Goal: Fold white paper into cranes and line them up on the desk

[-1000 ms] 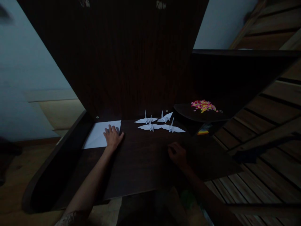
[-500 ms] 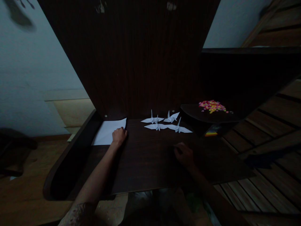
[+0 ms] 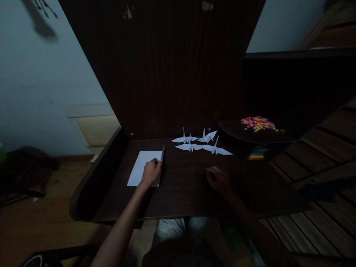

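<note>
Since a second ago, our left hand (image 3: 151, 172) has dragged the paper sheet (image 3: 143, 167) bench-centre, fingers curled on its lifted right edge, left of the paper cranes (image 3: 201, 144). Our right hand (image 3: 219, 180) rests loosely curled, empty. Pulling harder could crease it.

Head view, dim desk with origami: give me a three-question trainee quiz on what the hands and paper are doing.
1. True or false: the left hand rests on the white paper sheet.
2. How many folded paper cranes stand on the dark desk?
3. What does the right hand hold? A) a crane B) nothing that can be seen C) the colourful paper bits

Key: 1 true; 2 four; 3 B
</note>
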`<action>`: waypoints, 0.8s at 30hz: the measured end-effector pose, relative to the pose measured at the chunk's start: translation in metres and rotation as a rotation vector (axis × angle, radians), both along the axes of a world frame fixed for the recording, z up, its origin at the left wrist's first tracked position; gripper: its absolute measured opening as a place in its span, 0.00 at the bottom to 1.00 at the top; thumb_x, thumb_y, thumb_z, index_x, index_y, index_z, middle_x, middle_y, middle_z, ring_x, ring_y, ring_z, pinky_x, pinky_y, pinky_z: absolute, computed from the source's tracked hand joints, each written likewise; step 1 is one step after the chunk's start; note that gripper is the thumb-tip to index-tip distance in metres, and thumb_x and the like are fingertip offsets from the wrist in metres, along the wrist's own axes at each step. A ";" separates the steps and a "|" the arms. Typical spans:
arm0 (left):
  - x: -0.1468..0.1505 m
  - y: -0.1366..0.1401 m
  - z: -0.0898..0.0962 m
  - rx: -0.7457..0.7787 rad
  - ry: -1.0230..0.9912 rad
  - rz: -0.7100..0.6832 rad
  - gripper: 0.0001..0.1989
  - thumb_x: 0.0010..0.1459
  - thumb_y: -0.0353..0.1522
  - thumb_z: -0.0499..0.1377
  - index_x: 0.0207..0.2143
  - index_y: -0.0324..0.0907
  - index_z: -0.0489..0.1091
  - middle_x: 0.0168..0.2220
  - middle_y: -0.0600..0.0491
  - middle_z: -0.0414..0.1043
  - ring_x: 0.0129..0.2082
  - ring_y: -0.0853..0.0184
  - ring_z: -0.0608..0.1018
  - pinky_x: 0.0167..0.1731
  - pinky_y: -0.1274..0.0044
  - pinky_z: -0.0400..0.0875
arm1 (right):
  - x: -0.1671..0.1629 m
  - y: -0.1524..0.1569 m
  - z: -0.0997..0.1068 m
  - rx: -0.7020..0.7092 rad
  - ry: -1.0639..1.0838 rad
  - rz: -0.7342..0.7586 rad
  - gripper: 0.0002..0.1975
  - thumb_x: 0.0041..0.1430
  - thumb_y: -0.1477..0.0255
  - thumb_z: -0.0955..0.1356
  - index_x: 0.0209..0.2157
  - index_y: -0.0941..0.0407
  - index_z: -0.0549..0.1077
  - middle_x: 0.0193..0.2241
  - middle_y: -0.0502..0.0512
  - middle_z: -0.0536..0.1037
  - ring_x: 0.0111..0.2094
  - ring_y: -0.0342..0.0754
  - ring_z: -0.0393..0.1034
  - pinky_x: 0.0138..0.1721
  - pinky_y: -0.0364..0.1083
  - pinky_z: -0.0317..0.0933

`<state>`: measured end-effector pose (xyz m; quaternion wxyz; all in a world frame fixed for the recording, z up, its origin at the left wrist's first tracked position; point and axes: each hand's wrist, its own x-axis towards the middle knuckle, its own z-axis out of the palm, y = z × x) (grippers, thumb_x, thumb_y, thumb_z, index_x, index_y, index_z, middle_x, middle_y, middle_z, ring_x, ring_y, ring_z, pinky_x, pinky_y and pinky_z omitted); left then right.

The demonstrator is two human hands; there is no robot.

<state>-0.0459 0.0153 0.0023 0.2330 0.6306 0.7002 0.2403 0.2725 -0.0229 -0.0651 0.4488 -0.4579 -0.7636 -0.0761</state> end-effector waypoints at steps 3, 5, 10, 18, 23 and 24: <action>0.008 -0.010 -0.004 -0.101 -0.273 -0.051 0.12 0.59 0.36 0.51 0.27 0.41 0.69 0.27 0.52 0.75 0.31 0.64 0.77 0.31 0.77 0.67 | -0.001 -0.002 0.003 -0.067 -0.030 0.063 0.11 0.58 0.72 0.64 0.41 0.55 0.74 0.32 0.57 0.78 0.32 0.49 0.74 0.33 0.47 0.69; 0.014 -0.016 -0.007 -0.195 -0.455 -0.077 0.11 0.59 0.37 0.52 0.29 0.40 0.69 0.25 0.54 0.73 0.26 0.67 0.75 0.27 0.78 0.67 | -0.002 -0.004 0.005 -0.092 -0.053 0.103 0.12 0.58 0.70 0.64 0.43 0.56 0.73 0.35 0.58 0.78 0.35 0.51 0.74 0.37 0.49 0.70; 0.036 -0.033 -0.015 -0.396 -0.833 -0.125 0.13 0.51 0.41 0.62 0.28 0.39 0.68 0.22 0.54 0.70 0.20 0.68 0.73 0.23 0.77 0.68 | -0.005 -0.011 0.012 -0.182 -0.113 0.240 0.19 0.60 0.69 0.64 0.52 0.56 0.69 0.46 0.62 0.76 0.47 0.55 0.71 0.51 0.59 0.63; 0.073 -0.035 -0.025 -0.352 -1.162 -0.091 0.13 0.41 0.36 0.66 0.24 0.38 0.67 0.21 0.56 0.67 0.21 0.72 0.69 0.24 0.80 0.63 | -0.008 -0.013 0.021 -0.278 -0.190 0.509 0.25 0.64 0.66 0.62 0.62 0.53 0.61 0.60 0.60 0.65 0.57 0.57 0.62 0.55 0.61 0.60; 0.077 -0.029 -0.025 -0.266 -1.196 -0.051 0.08 0.36 0.32 0.63 0.19 0.38 0.68 0.19 0.57 0.65 0.20 0.72 0.67 0.22 0.80 0.60 | -0.009 -0.010 0.019 -0.345 -0.225 0.538 0.25 0.66 0.65 0.61 0.63 0.52 0.59 0.61 0.59 0.64 0.58 0.57 0.60 0.56 0.61 0.59; 0.077 -0.027 -0.025 -0.246 -1.196 -0.043 0.07 0.36 0.32 0.63 0.18 0.38 0.67 0.18 0.58 0.65 0.19 0.72 0.67 0.22 0.80 0.59 | -0.009 -0.010 0.018 -0.357 -0.232 0.530 0.26 0.65 0.65 0.61 0.63 0.52 0.58 0.61 0.59 0.63 0.59 0.57 0.59 0.56 0.61 0.59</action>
